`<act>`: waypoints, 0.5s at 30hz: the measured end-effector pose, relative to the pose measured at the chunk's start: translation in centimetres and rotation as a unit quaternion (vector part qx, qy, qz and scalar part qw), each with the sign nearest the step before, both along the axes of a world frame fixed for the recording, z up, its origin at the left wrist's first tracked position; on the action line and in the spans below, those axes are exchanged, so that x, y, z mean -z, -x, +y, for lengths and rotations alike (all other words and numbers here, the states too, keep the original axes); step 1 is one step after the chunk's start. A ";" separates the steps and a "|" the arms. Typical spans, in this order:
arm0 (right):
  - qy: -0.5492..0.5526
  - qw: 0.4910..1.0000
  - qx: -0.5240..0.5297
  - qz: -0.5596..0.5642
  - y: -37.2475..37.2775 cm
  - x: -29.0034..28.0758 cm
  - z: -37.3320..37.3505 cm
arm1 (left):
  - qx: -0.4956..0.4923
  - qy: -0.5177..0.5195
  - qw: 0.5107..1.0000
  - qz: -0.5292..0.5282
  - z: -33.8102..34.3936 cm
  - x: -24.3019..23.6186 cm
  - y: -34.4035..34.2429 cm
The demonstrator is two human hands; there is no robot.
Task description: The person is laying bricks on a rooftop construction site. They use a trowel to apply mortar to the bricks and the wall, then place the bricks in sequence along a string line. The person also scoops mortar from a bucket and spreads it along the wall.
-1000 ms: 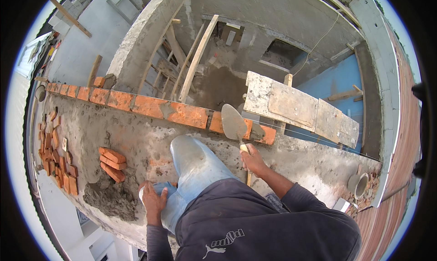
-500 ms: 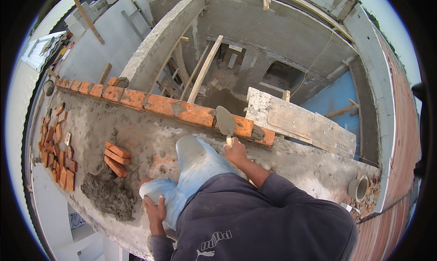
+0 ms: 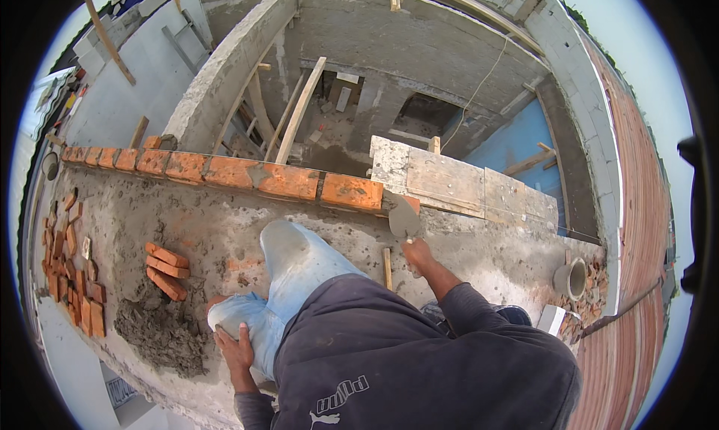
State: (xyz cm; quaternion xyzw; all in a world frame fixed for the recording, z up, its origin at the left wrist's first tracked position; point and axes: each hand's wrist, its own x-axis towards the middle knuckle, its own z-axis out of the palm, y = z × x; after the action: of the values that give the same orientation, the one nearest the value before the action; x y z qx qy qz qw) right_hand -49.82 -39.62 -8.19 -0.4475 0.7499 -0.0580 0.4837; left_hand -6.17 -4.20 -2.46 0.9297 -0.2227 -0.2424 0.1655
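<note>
In my right hand point(image 3: 419, 256) is a trowel point(image 3: 405, 220), gripped by its handle. Its grey, mortar-smeared blade is at the right end of a row of orange bricks point(image 3: 281, 181), just beyond the end face of a whole brick point(image 3: 352, 192). Behind the blade, a bit of orange brick shows; the rest of it is hidden. Grey mortar fills several joints of the row. My left hand point(image 3: 237, 346) rests on my bent left leg, fingers apart, with nothing in it.
A mortar heap point(image 3: 161, 329) lies left of me beside a few stacked bricks point(image 3: 167, 269). More loose bricks point(image 3: 75, 269) lie farther left. Beyond the row the slab drops into a deep walled space. Boards point(image 3: 446, 177), a wooden stick point(image 3: 387, 269) and a bucket point(image 3: 571, 279) are rightward.
The trowel has moved off the top of the whole brick, to the right and down toward its end. My left hand stays on my leg. The whole view has shifted somewhat.
</note>
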 end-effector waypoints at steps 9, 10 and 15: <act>-0.068 0.991 0.055 -0.102 0.1 -4.8 0.5 | -0.003 0.001 1.000 -0.006 -0.1 -0.2 0.4; -0.039 0.990 0.030 -0.134 0.1 -5.5 0.8 | -0.003 0.000 1.000 -0.012 -0.1 -0.2 0.4; 0.011 0.960 -0.002 -0.281 -3.1 -8.2 1.6 | -0.014 -0.014 1.000 -0.003 -0.5 -0.2 0.2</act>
State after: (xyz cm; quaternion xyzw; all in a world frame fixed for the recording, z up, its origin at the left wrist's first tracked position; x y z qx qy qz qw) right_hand -46.73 -38.04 0.00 -0.4201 0.5823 -0.1884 0.6700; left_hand -6.41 -4.70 -2.29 0.9355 -0.2073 -0.2403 0.1554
